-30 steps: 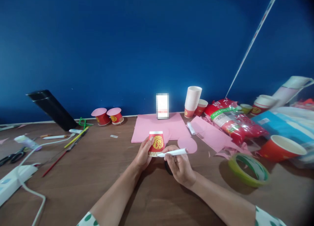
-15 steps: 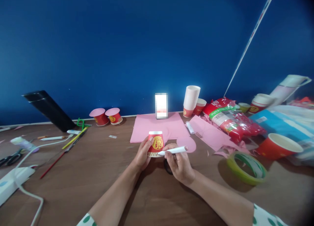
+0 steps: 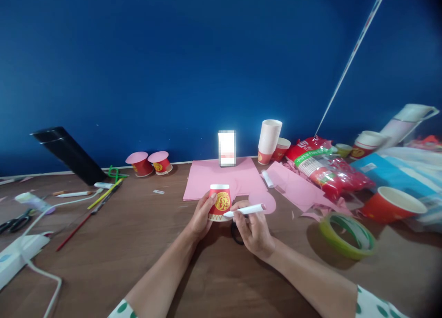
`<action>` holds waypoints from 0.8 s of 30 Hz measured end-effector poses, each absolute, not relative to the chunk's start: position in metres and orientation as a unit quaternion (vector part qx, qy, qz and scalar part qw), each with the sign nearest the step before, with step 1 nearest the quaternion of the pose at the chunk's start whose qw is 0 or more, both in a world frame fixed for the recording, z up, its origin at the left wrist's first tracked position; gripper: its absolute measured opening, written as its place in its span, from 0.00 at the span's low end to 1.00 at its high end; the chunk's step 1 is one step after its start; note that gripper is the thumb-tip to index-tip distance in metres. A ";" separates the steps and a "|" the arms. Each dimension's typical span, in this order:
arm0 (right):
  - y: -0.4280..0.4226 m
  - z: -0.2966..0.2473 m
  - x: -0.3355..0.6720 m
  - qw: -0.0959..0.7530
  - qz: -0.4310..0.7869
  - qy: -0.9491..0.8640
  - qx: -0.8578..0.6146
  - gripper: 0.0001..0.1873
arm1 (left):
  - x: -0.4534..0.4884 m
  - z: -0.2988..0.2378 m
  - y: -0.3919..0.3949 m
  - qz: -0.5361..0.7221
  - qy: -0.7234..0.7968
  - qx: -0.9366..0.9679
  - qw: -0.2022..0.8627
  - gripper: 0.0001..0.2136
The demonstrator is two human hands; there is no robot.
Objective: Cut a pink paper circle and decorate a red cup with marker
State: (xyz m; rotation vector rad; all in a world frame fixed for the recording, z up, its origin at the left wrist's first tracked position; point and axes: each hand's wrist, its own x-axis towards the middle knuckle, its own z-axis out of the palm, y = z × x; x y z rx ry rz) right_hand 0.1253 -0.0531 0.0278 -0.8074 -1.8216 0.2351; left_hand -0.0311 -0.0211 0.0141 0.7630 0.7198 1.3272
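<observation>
My left hand (image 3: 200, 216) is closed around the left side of a red paper cup (image 3: 220, 202), held upside down with its wide rim at the bottom. Gold print and a zigzag line show on the cup's wall. Pinched in my right hand (image 3: 254, 230) is a white marker pen (image 3: 247, 210), its tip at the cup's lower right near the rim. Partly hidden behind my right hand lies a dark ring-shaped thing (image 3: 236, 235). A round piece of pink paper (image 3: 265, 200) rests just beyond that hand.
Pink sheets (image 3: 200, 182) lie beneath a bright phone-like screen (image 3: 227, 148). Two pink-topped cups (image 3: 141, 166) stand left, near a black bottle (image 3: 71, 156). At right are stacked cups (image 3: 269, 143), a red cup package (image 3: 314, 168), a tape roll (image 3: 345, 249) and a tipped cup (image 3: 390, 207).
The marker pen's tip has shifted very slightly to the right along the cup's lower edge. My left hand and the cup stay nearly in place.
</observation>
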 end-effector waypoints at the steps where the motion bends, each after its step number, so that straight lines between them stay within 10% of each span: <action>1: -0.053 0.028 0.125 0.535 0.097 -0.767 -0.340 0.08 | -0.031 0.015 -0.021 0.586 0.318 0.336 0.665 0.18; 24: -0.048 0.028 0.126 0.541 0.090 -0.763 -0.342 0.08 | -0.030 0.016 -0.021 0.582 0.325 0.343 0.662 0.18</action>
